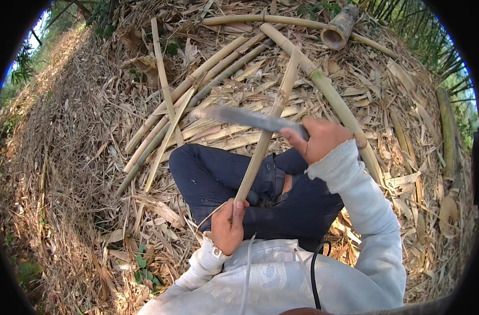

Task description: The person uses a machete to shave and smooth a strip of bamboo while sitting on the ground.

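Note:
My left hand (pixel 227 226) is closed round the near end of a split bamboo strip (pixel 260 152), its thumb along the top. The strip slants away from me to the upper right, over my crossed legs, and its far end lies by a green bamboo pole (pixel 326 86). In my right hand (pixel 322 137) is the handle of a machete, gripped tight. The machete's blade (pixel 239 116), smeared by motion, points left and crosses over the strip at about its middle. Whether the edge touches the strip I cannot tell.
Several bamboo poles (pixel 213 65) lie ahead to the left, with thin split strips (pixel 163 73) across them. A long pole (pixel 292 21) runs along the back, beside a short hollow bamboo section (pixel 340 29). Dry leaves and shavings (pixel 108 131) cover the ground. A thicker pole (pixel 447 131) lies far right.

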The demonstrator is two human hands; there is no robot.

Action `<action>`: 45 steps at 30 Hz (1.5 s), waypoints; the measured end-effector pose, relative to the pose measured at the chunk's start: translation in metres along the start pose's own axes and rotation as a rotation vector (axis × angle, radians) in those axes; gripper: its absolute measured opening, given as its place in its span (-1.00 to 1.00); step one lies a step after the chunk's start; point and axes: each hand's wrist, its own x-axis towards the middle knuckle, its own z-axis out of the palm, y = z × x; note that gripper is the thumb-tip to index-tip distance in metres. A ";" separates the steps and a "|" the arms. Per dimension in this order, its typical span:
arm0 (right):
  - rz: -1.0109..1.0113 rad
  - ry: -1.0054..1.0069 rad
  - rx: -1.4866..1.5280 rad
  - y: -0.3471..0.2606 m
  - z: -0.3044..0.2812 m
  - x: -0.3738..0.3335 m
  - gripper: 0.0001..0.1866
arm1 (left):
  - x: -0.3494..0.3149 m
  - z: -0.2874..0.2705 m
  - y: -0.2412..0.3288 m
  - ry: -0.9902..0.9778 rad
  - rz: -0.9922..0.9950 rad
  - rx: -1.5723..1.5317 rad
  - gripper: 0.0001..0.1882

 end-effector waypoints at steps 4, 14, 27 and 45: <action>0.055 0.017 -0.038 0.015 0.001 0.013 -0.29 | -0.002 -0.002 -0.004 -0.036 -0.016 -0.035 -0.56; 0.114 0.139 -0.154 0.031 0.009 0.009 -0.27 | -0.003 -0.006 -0.002 -0.129 -0.138 -0.171 -0.59; -0.142 0.133 -0.087 0.010 0.008 -0.016 -0.27 | 0.000 -0.014 -0.001 -0.216 -0.185 -0.326 -0.56; 0.140 0.078 0.232 0.017 0.012 0.003 -0.27 | -0.002 -0.031 0.006 -0.289 -0.321 -0.486 -0.54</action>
